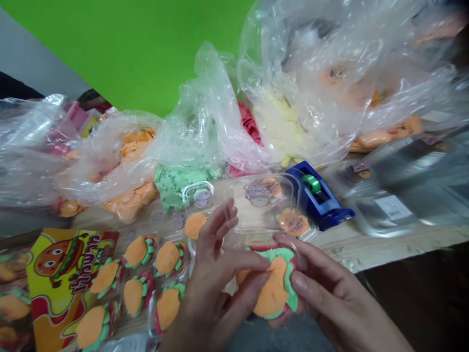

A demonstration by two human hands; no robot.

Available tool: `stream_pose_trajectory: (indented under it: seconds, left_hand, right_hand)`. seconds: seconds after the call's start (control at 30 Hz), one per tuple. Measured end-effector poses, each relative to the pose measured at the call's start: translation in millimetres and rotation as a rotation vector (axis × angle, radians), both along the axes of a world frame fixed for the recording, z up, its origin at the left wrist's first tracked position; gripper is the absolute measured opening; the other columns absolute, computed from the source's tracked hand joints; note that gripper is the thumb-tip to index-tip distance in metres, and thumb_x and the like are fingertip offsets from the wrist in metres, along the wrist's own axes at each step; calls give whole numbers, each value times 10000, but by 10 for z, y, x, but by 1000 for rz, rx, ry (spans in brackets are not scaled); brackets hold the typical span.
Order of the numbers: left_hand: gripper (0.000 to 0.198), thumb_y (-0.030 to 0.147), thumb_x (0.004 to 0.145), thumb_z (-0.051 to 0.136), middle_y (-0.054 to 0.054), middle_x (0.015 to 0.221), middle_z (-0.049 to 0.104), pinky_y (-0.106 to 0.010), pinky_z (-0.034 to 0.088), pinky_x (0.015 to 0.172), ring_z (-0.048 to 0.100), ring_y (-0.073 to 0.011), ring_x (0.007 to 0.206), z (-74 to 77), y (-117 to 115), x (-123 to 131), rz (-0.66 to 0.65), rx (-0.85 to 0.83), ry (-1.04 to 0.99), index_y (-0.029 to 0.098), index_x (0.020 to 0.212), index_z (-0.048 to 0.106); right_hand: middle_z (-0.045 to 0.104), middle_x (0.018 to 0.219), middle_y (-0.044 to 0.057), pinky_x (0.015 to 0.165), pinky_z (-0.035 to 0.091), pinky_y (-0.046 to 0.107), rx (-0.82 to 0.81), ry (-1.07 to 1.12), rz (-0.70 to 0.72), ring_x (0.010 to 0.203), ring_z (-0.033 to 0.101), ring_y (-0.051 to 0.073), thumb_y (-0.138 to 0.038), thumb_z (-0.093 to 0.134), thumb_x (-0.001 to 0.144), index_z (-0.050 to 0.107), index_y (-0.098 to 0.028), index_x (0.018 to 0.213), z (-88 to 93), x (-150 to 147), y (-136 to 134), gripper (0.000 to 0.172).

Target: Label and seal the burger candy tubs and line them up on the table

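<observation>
Left hand pinches burger, other fingers spread; right hand grips its side, near front edge of table. Clear packs left hold more burgers; bags along back hold coloured pieces. Bare strip front right.

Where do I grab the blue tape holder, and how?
I'd take the tape holder across its long sides, near the middle, coming from above on the near side. It looks long and narrow, and bare table shows there, while a clear box crowds its left. Avoid the green roll; it might turn.
</observation>
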State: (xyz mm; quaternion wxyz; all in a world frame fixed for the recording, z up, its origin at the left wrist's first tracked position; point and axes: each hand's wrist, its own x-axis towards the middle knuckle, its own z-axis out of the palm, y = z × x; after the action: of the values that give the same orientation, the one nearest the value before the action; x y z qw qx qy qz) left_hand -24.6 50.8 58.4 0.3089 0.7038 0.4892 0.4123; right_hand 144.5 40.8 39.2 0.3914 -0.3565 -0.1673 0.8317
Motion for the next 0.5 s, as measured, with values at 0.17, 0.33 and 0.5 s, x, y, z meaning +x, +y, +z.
stream_pose_trajectory:
  seconds: [0.17,0.33,0.5]
  left_hand:
    - [564,2,760,563,33,1379,362,-311,318,1071,386,-153,1242,-53,22,13,65,38,-162,355,1193,488]
    - [866,55,739,623,22,1139,490,-233,444,950,529,-97,1027,-44,83,13,121,-156,-390,440,1379,185]
    - [641,156,793,607,-5,1104,563,-230,559,745,619,-144,918,-11,95,-54,29,-477,-359,420,1315,344]
  right_hand:
    - [678,913,-22,612,571,230,-39,3,-29,740,648,112,-272,679,774,639,-355,1070,-23,-17,23,310]
    - [695,927,-33,677,560,203,-42,4,-23,812,662,110,-271,694,760,650,-359,1055,-19,-12,22,311]
    - [703,945,-40,722,551,202,-56,-17,-7,864,660,115,-262,684,768,669,-355,1022,16,-16,32,271]
